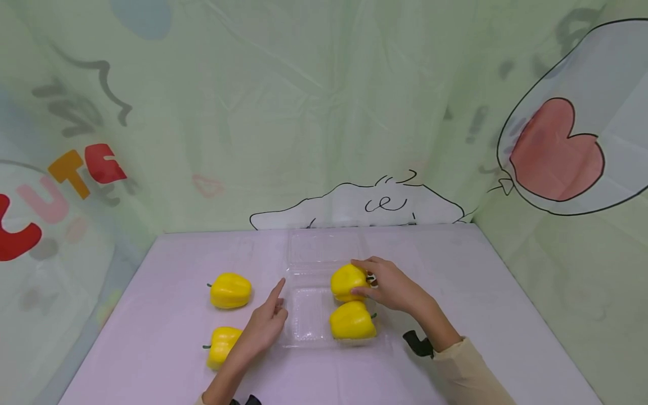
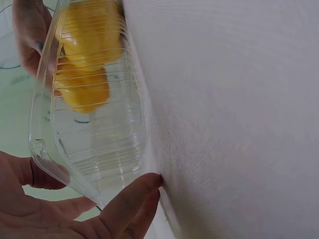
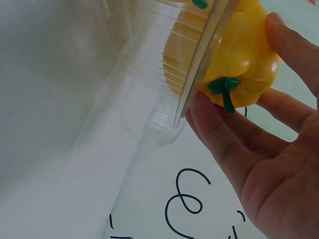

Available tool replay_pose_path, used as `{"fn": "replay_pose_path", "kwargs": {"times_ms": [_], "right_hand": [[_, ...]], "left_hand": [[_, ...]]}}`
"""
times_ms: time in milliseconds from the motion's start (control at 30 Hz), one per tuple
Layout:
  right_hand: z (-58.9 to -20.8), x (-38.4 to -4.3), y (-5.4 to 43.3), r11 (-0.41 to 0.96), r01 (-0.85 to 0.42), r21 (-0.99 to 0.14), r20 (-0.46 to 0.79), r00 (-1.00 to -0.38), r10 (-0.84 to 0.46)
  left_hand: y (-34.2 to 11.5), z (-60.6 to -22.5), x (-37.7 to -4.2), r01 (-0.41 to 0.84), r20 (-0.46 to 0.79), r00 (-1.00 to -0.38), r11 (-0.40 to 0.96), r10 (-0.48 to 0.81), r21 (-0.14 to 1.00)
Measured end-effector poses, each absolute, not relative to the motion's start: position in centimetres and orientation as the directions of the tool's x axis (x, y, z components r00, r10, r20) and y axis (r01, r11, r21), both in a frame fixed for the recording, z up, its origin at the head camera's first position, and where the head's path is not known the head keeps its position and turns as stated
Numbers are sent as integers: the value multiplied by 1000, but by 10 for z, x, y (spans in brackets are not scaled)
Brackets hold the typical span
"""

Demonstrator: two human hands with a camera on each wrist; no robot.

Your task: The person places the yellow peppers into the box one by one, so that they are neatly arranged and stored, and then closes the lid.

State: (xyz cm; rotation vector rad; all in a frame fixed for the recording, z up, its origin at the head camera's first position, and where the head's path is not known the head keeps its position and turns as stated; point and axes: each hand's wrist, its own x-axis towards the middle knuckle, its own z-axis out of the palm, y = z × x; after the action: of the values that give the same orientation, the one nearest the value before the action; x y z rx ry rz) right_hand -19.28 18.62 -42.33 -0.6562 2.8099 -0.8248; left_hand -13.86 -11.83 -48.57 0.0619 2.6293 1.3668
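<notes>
My right hand [image 1: 392, 284] grips a yellow bell pepper [image 1: 348, 283] at the back right of a clear plastic container [image 1: 307, 323], thumb and fingers around its stem end. Its green stem [image 3: 227, 89] shows in the right wrist view, near the container's rim. Another yellow bell pepper [image 1: 352, 320] lies in the front right of the container, against the first. At the container's left edge, my left hand [image 1: 263, 326] holds the rim between thumb and fingers, with the index finger pointing forward in the head view. The lid [image 1: 324, 248] lies folded back behind the base.
Two more yellow bell peppers lie on the white table to the left: one farther back [image 1: 230, 291], one nearer [image 1: 221, 346], partly hidden by the left forearm. A printed curtain [image 1: 314, 112] closes off the back and sides.
</notes>
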Motion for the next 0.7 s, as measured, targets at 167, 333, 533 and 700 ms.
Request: {"fn": "replay_pose_path", "kwargs": {"times_ms": [167,333,533,700], "right_hand": [[-423,-194,184,773,-368,-518,-26,-896,-444],[-422,-192,181,784,-341,-518,-40,-907,-420],[-424,-189,177,801,-296,-520,-59,-923,-380],[-425,-188,176,805,-300,-511,-48,-926,-375]], "left_hand": [[-118,-485,-138,-48,-140,-983,570,119,821],[-118,-485,-138,-51,-141,-983,572,115,819],[-118,-485,-138,-41,-131,-984,576,116,816],[-118,-484,-137,-39,-131,-984,570,122,821]]}}
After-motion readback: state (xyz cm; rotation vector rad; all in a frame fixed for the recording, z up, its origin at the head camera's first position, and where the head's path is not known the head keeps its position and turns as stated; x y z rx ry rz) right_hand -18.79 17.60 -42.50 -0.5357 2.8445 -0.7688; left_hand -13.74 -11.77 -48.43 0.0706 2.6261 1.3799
